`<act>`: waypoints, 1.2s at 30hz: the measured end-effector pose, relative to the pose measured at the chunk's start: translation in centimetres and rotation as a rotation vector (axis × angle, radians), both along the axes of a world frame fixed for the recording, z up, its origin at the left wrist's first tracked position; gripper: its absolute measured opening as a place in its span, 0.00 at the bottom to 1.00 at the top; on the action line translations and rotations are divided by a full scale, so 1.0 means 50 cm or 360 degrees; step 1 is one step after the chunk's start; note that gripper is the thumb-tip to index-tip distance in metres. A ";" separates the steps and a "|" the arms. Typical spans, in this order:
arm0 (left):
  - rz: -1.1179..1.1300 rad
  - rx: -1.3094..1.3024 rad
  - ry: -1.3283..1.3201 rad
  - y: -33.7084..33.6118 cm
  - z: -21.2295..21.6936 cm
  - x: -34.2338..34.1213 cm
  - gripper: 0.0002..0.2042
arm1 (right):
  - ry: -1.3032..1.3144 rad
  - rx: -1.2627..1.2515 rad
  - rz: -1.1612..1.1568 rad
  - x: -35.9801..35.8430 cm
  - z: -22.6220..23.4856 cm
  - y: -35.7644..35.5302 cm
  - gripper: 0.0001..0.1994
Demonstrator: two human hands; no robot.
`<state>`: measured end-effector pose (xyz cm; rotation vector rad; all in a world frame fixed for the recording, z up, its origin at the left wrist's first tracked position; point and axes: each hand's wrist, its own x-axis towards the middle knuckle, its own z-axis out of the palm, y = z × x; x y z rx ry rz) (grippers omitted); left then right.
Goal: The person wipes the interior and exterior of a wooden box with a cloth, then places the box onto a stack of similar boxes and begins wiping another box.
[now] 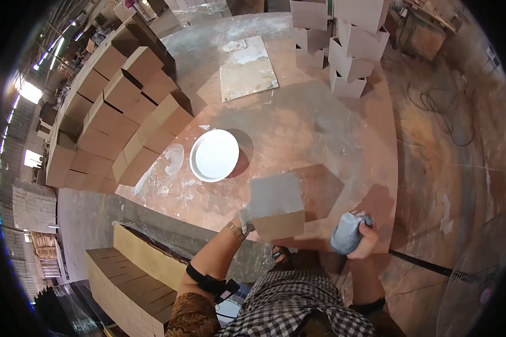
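My left hand [245, 220], partly wrapped in something pale at the fingers, grips the left side of a box [276, 195]. The box has a greyish-white top face and a plain brown side toward me; most of my left fingers are hidden by it. My right hand [367, 240] is closed around a rounded grey-blue cloth bundle [347, 233], held to the right of the box and apart from it. Beyond the box, to the left, stands a round white basin [214, 155] with a white, smooth content.
A brown table [315, 140] with white smears carries everything. Stacked brown boxes [112, 106] rise at the left, pale boxes [351, 50] at the far right. A stained board [248, 70] lies at the back. Lower left is another brown box row [135, 286]; a fan [478, 275] stands lower right.
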<state>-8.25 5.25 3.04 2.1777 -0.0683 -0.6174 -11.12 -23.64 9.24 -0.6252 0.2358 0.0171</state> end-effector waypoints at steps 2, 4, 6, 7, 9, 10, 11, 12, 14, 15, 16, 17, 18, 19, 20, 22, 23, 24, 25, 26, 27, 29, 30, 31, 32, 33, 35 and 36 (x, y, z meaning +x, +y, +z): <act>0.0010 0.0029 -0.0114 -0.002 0.034 -0.012 0.22 | -0.0040 -0.0029 0.0048 0.000 0.013 0.006 0.13; 0.0009 0.0071 -0.0259 -0.004 0.061 -0.025 0.22 | -0.0024 -0.0043 0.0008 -0.001 0.017 0.013 0.13; 0.0026 0.0101 -0.0398 -0.008 0.094 -0.039 0.22 | -0.0069 -0.0008 0.0059 0.000 0.022 0.008 0.13; 0.0029 0.0114 -0.0466 -0.009 0.111 -0.043 0.22 | -0.0050 -0.0017 0.0039 0.000 0.023 0.005 0.12; 0.0046 0.0142 -0.0600 -0.006 0.150 -0.048 0.22 | 0.0017 -0.0076 0.0019 0.004 0.034 0.004 0.12; 0.0059 0.0164 -0.0665 -0.003 0.170 -0.049 0.22 | 0.0000 -0.0077 0.0036 0.008 0.038 0.006 0.12; 0.0075 0.0190 -0.0731 0.000 0.187 -0.050 0.22 | -0.0009 -0.0091 0.0026 0.013 0.041 0.007 0.12; 0.0091 0.0207 -0.0788 0.003 0.206 -0.053 0.23 | -0.0015 -0.0108 0.0013 0.014 0.045 0.008 0.12; 0.0111 0.0237 -0.0892 0.005 0.237 -0.059 0.23 | -0.0004 -0.0127 0.0048 0.017 0.046 0.006 0.12; 0.0120 0.0253 -0.0945 0.006 0.252 -0.062 0.23 | 0.0015 -0.0138 0.0071 0.020 0.047 0.007 0.12; 0.0129 0.0271 -0.0988 0.007 0.265 -0.066 0.23 | 0.0008 -0.0141 0.0082 0.022 0.049 0.009 0.12; 0.0131 0.0287 -0.1030 0.006 0.279 -0.069 0.23 | -0.0012 -0.0148 0.0096 0.024 0.053 0.013 0.12; 0.0134 0.0309 -0.1066 0.006 0.289 -0.069 0.23 | -0.0021 -0.0156 0.0112 0.026 0.055 0.016 0.12; 0.0136 0.0320 -0.1098 0.005 0.299 -0.071 0.23 | -0.0014 -0.0161 0.0125 0.026 0.059 0.019 0.12; 0.0138 0.0327 -0.1120 0.004 0.306 -0.073 0.23 | -0.0013 -0.0145 0.0115 0.025 0.064 0.023 0.12; 0.0138 0.0332 -0.1145 0.001 0.312 -0.076 0.23 | -0.0014 -0.0135 0.0105 0.027 0.084 0.034 0.12; 0.0106 0.0411 -0.1099 -0.004 0.313 -0.074 0.23 | -0.0116 -0.0154 0.0117 0.030 0.099 0.040 0.11; 0.0074 0.0492 -0.1051 -0.007 0.313 -0.070 0.24 | -0.0217 -0.0171 0.0128 0.037 0.120 0.050 0.10; 0.0067 0.0480 -0.1045 -0.011 0.312 -0.066 0.24 | -0.0209 -0.0181 0.0120 0.046 0.147 0.060 0.10; 0.0010 0.0525 -0.1207 -0.017 0.307 -0.062 0.24 | -0.0397 -0.0237 0.0189 0.056 0.178 0.071 0.10; -0.0046 0.0573 -0.1369 -0.023 0.304 -0.059 0.23 | -0.0584 -0.0290 0.0261 0.067 0.212 0.086 0.10; -0.0052 0.0513 -0.1430 -0.041 0.311 -0.047 0.22 | -0.0481 -0.0686 0.0300 0.080 0.277 0.120 0.09; -0.0045 0.0470 -0.1496 -0.051 0.315 -0.045 0.21 | -0.0389 -0.0879 0.0330 0.084 0.290 0.133 0.09; -0.0058 0.0457 -0.1497 -0.061 0.322 -0.045 0.21 | -0.0382 -0.0885 0.0314 0.086 0.297 0.146 0.09; -0.0164 0.0735 -0.1428 -0.071 0.329 -0.046 0.20 | -0.0357 -0.1044 0.0435 0.086 0.302 0.158 0.08; -0.0260 0.1019 -0.1350 -0.078 0.333 -0.047 0.18 | -0.0335 -0.1197 0.0566 0.083 0.307 0.169 0.08; -0.0265 0.0844 -0.1150 -0.087 0.304 -0.031 0.17 | -0.0524 -0.1379 0.0549 0.060 0.325 0.182 0.07; -0.0252 0.0677 -0.0943 -0.082 0.271 -0.020 0.17 | -0.0723 -0.1556 0.0549 0.050 0.334 0.187 0.07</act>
